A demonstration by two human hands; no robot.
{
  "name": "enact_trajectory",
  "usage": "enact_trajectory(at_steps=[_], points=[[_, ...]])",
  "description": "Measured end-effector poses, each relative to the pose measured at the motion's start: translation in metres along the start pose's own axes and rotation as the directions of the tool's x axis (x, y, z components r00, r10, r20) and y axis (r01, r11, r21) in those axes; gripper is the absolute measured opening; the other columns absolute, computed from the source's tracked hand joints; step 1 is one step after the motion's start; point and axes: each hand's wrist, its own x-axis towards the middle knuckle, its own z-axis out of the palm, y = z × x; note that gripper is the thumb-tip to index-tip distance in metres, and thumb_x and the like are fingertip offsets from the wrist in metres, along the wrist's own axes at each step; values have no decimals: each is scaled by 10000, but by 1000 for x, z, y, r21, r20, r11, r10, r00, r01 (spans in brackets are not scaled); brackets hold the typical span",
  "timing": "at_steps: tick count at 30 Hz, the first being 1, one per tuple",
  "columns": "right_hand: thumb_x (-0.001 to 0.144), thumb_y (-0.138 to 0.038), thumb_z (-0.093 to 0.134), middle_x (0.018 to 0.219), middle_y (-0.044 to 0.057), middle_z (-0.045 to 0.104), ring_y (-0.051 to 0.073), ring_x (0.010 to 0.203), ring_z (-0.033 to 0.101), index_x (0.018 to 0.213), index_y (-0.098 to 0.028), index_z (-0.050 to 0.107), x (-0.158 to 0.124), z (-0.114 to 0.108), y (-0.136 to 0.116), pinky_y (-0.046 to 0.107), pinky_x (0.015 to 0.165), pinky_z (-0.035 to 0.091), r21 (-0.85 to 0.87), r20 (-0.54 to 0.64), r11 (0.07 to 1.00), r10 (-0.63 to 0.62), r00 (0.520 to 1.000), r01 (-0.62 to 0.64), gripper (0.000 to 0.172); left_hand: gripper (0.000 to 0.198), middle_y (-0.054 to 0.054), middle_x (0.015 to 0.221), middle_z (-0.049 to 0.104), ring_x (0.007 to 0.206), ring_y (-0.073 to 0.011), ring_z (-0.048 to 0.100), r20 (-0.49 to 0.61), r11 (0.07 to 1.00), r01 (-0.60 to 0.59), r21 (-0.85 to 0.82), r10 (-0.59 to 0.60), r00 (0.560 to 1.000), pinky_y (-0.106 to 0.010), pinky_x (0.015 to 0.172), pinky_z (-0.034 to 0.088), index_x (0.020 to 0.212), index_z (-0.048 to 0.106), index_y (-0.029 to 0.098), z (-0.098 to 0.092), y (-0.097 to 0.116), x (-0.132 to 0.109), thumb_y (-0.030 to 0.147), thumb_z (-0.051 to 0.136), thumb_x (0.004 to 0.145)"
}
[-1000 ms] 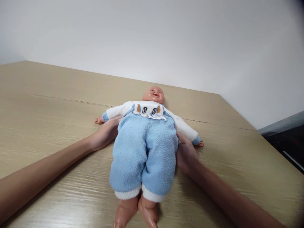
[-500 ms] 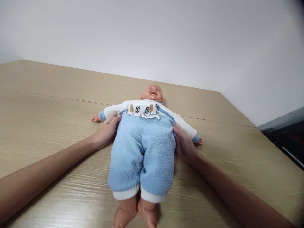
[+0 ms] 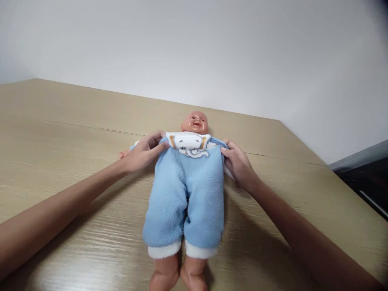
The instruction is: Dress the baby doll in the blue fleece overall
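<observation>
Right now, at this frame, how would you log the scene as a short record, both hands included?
Item: baby doll, face up, head toward the wall
Clothing: light-blue fleecy overalls, white leg cuffs, elephant-like face on the bib
Left hand: left hand pinching the overalls' upper edge
Right hand: right hand pinching the opposite side
Surface: wood-grain table
Right edge: dark object, unidentifiable

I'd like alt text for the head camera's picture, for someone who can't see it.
A person's left hand and right hand pinch the upper sides of blue pants on a doll lying face up on a wooden table. Behind is a pale wall.
</observation>
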Motion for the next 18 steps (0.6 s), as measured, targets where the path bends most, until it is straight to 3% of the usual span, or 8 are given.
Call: enact_trajectory(at_steps=[3, 6, 9, 11, 16, 18], points=[[910, -528, 777, 793, -44, 559, 192, 767, 508, 950, -279, 647, 0, 8, 8, 317, 732, 414, -72, -71, 997, 32, 997, -37, 283, 394, -26, 928, 660, 853, -207, 580, -134, 992, 125, 32, -119, 984, -311, 777, 476, 1058, 677, 220, 3, -8, -4, 611, 648, 1019], [883, -617, 791, 801, -35, 592, 210, 784, 536, 921, -279, 651, -16, 15, 20, 339, 756, 433, -139, -146, 988, 46, 988, -66, 368, 341, -55, 972, 712, 976, -272, 628, -198, 979, 201, 39, -190, 962, -337, 868, 492, 1004, 739, 231, 4, -18, -13, 570, 704, 987], [942, -617, 724, 799, -23, 581, 224, 800, 514, 846, -278, 643, -31, 19, 24, 355, 790, 430, -199, -205, 977, 41, 978, -82, 362, 225, -79, 1080, 763, 1229, -355, 615, -201, 971, 198, -135, -222, 954, -355, 1001, 496, 970, 782, 255, 4, -23, -20, 459, 831, 888], [959, -573, 712, 825, -18, 609, 236, 850, 529, 848, -282, 654, -36, 20, 24, 357, 838, 443, -199, -228, 975, 51, 972, -98, 317, 195, -83, 1076, 766, 1259, -361, 601, -200, 950, 220, -223, -265, 943, -366, 1018, 500, 951, 784, 253, 7, -24, -22, 428, 837, 884], [909, -532, 777, 861, -18, 704, 263, 989, 636, 883, -290, 689, -33, 25, 25, 363, 911, 532, 74, -206, 984, 175, 963, -163, 259, 295, -87, 1174, 756, 1255, -318, 620, -280, 908, 226, -353, -334, 900, -363, 1050, 498, 1106, 769, 234, 26, -25, -23, 502, 728, 988], [878, -550, 810, 882, -18, 717, 267, 1016, 663, 894, -291, 678, -30, 25, 28, 371, 920, 553, 172, -202, 970, 204, 958, -170, 291, 308, -76, 1125, 754, 1211, -311, 637, -293, 893, 228, -387, -354, 888, -363, 1014, 515, 1139, 748, 231, 31, -27, -23, 501, 719, 995]])
